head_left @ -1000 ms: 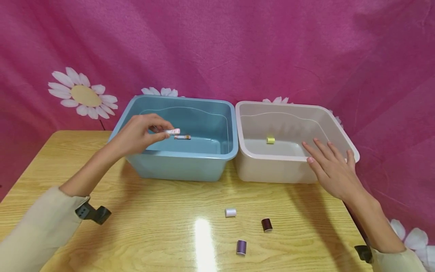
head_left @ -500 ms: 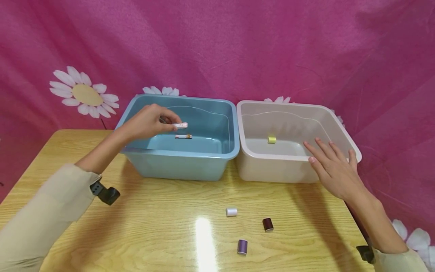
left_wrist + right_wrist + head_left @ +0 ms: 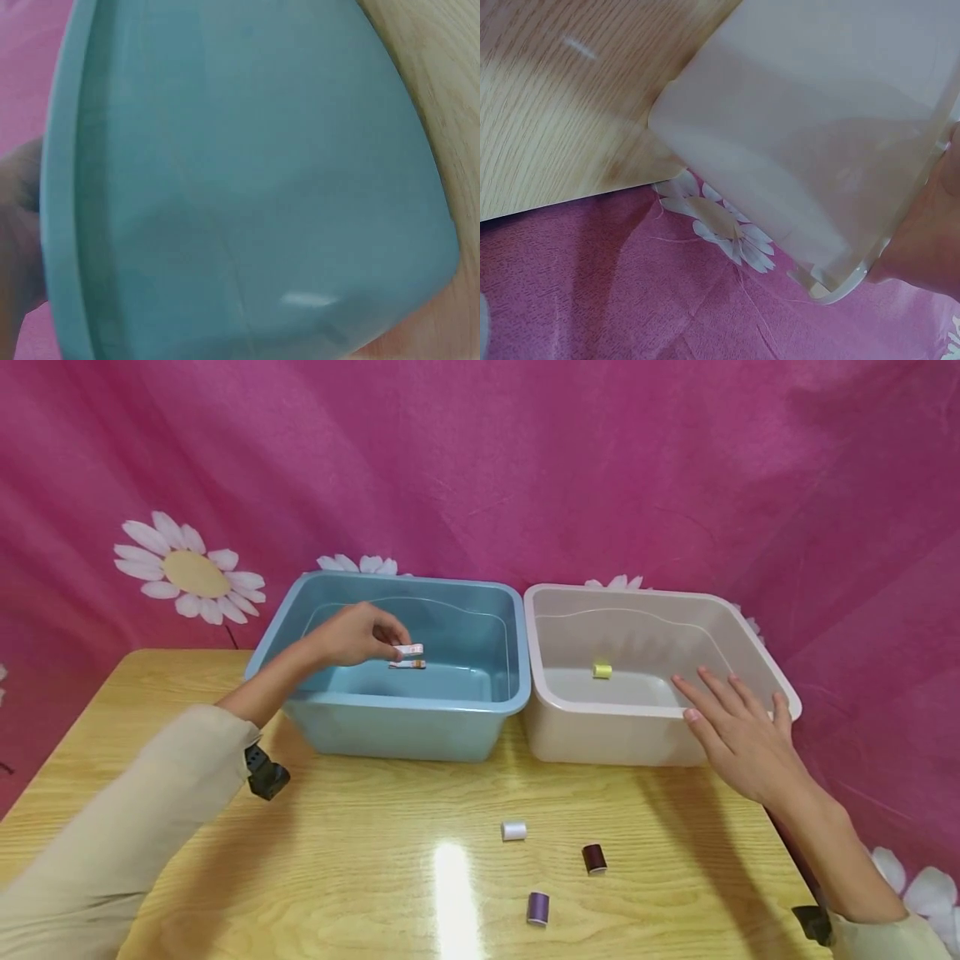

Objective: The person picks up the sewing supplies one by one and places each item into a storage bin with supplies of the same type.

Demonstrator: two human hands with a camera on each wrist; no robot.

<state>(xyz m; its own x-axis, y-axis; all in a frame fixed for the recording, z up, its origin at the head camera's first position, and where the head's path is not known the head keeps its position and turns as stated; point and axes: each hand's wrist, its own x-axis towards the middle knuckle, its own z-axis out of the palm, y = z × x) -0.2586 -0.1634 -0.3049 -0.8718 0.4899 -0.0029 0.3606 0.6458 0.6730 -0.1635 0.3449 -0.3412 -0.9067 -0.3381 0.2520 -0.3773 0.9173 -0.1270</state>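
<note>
In the head view my left hand (image 3: 360, 635) reaches over the blue bin (image 3: 397, 702), thumb and fingers pinching a small white folded tape (image 3: 409, 650) with pinkish marks. Just below it in this view, a similar white strip (image 3: 407, 665) with a brownish end lies inside the bin. My right hand (image 3: 742, 739) spreads its fingers over the front right rim of the beige bin (image 3: 615, 735). A yellow thread spool (image 3: 602, 671) lies in that bin. The left wrist view shows mostly the blue bin's outer wall (image 3: 262, 172), with the held tape hidden.
On the wooden table (image 3: 360, 860) in front of the bins lie a white spool (image 3: 513, 831), a dark brown spool (image 3: 594, 858) and a purple spool (image 3: 537, 908). The bins stand side by side against a pink flowered curtain (image 3: 480, 468).
My left hand has moved to the right and further over the blue bin with the tape, rising and then lowering slightly. The right hand stays in place.
</note>
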